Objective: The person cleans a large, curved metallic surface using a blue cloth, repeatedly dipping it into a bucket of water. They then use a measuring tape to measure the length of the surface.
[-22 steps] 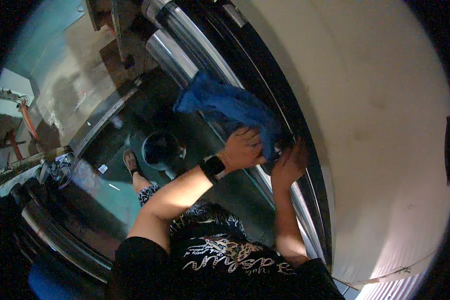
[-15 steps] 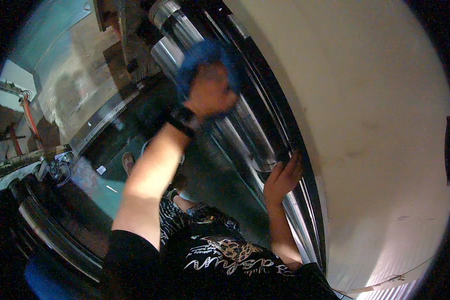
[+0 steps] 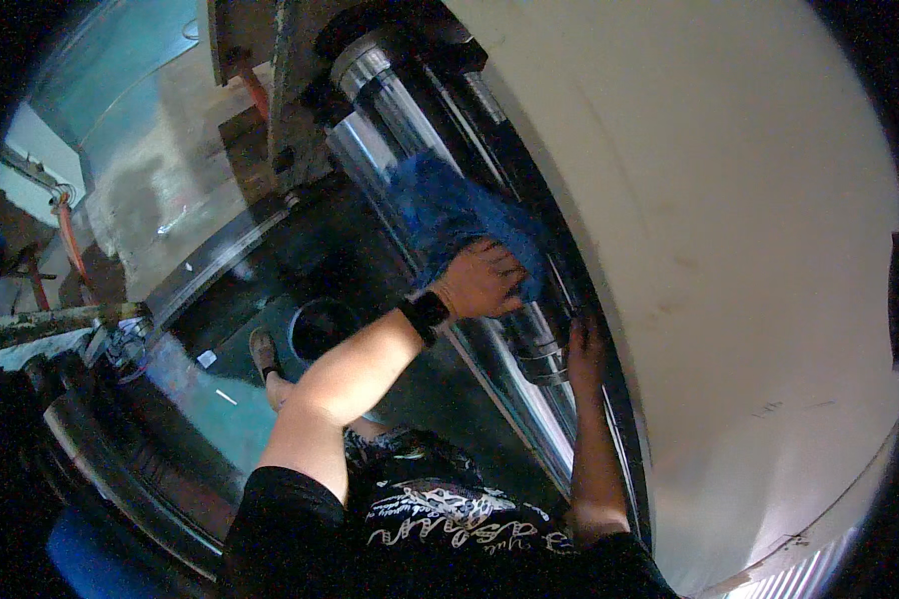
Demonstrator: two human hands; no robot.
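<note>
Shiny metal rollers (image 3: 410,115) run side by side from the far middle toward my right side. My left hand (image 3: 484,280) is closed over a crumpled blue cloth (image 3: 449,205) and presses it on the rollers. Part of the cloth spreads beyond the fingers toward the far end. Close by on the right, my right hand (image 3: 586,349) lies with its fingers stretched along the dark edge beside the rollers. It holds nothing that I can see, and its fingertips are dim.
A large pale curved surface (image 3: 739,250) fills the right side. Dark curved machine parts (image 3: 120,469) stand at the lower left, near a blue object (image 3: 100,549). On the floor is a round dark bucket-like container (image 3: 325,327). An orange-red post (image 3: 70,240) stands at the far left.
My left hand has moved nearer and to the right along the rollers with the cloth, which now shows more spread out. My right hand stays by the rollers' edge. The view has shifted slightly.
</note>
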